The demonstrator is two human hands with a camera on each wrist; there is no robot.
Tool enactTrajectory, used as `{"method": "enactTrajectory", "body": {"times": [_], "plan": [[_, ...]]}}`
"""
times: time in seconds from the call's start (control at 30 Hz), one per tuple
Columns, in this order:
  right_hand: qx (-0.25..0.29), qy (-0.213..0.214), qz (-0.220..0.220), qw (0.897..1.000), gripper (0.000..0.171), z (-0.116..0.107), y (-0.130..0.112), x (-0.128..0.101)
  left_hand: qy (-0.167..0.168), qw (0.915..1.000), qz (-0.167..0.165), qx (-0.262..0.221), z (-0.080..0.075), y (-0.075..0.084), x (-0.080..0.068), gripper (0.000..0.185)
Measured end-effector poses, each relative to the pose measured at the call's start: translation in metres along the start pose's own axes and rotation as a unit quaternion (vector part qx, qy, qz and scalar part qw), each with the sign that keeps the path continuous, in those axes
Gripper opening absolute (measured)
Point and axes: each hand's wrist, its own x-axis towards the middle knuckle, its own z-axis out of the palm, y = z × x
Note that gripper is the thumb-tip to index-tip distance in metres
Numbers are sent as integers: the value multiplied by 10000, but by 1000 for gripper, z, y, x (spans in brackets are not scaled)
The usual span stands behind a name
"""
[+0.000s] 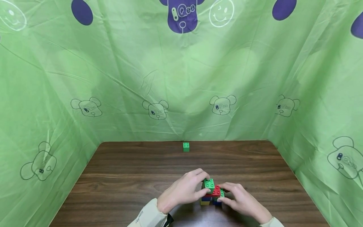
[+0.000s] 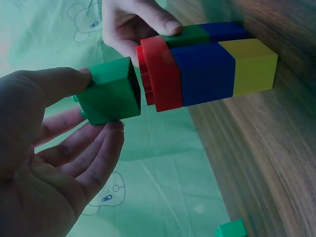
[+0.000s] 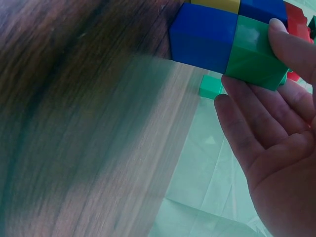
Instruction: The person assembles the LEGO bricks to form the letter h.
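Observation:
Between thumb and fingertips, my left hand (image 1: pixel 187 189) pinches a green brick (image 2: pixel 112 94), close over the studs of a red brick (image 2: pixel 168 74). That red brick tops a small stack of toy building bricks. Under it, one column has a blue brick (image 2: pixel 207 71) on a yellow brick (image 2: pixel 254 69). Beside that, the other column has a second green brick (image 3: pixel 254 52) on another blue brick (image 3: pixel 202 37), which stands on the table. My right hand (image 1: pixel 239 198) grips this second green brick from the right, thumb on one face and fingers at another.
A lone green brick (image 1: pixel 186 147) stands near the far edge of the brown wood-grain table (image 1: pixel 136 164). Green cloth (image 1: pixel 184 78) with printed bear heads hangs behind the table and along both sides.

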Motion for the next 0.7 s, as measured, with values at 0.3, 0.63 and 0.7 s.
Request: {"method": "enactTrajectory", "body": {"times": [0.3,0.63,0.7], "plan": [[22,-31,28,10000,32,0,0,0,-104,9998,-108,108,3,-2,-1,24],[70,-79,85,9999,31,-1,0,2,-88,9979,-18,636,2,3,2,20],[104,-60,33,9999,31,-1,1,2,-70,9971,29,762,3,4,3,20]]}}
